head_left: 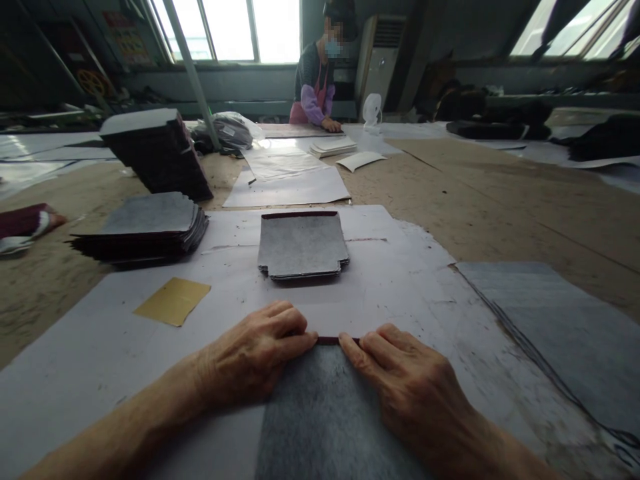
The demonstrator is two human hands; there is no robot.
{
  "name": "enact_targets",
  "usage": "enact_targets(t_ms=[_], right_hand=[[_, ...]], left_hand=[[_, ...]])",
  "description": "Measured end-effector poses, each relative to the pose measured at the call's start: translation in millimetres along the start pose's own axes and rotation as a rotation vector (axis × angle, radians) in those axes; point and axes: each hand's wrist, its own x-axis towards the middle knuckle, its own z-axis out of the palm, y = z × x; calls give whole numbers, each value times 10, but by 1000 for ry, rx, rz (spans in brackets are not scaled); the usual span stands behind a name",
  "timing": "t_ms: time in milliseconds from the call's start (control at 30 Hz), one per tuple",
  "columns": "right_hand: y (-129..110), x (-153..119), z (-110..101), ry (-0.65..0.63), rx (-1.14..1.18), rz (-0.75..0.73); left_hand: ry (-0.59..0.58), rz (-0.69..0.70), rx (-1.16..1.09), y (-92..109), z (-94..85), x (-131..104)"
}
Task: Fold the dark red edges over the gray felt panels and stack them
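Closest lies a grey panel, running out of view at the bottom, with a narrow maroon strip showing along its far edge, apparently a turned-over border. The left hand comes in from the panel's left, thumb on one end of the strip and fingers curled beside it; the right hand mirrors it from the right. Both seem to pinch the edge, though what the fingertips do underneath is hidden. Thumbs set apart probably spread the pressure, so the border lies flat and straight. White paper spreads under the panel, perhaps for a smooth surface over the brown table. Straight beyond the panel sits a small stack with a similar maroon edge, likely put there to be within reach of both hands. Left of the panel and farther off are a yellow card, a wide pile of grey-topped pieces and, behind that, a leaning tall pile. Grey sheets lie to the panel's right, clear of the right arm's path. Well beyond the panel are white sheets, a small fan and a co-worker in purple sleeves, one hand on the table. What looks like a maroon sleeve enters far to the panel's left.
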Motion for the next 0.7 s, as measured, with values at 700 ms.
enact_targets(t_ms=[700], right_hand=[[-129,227,150,40,116,-63]], left_hand=[[72,-78,-95,-90,-80,-246]])
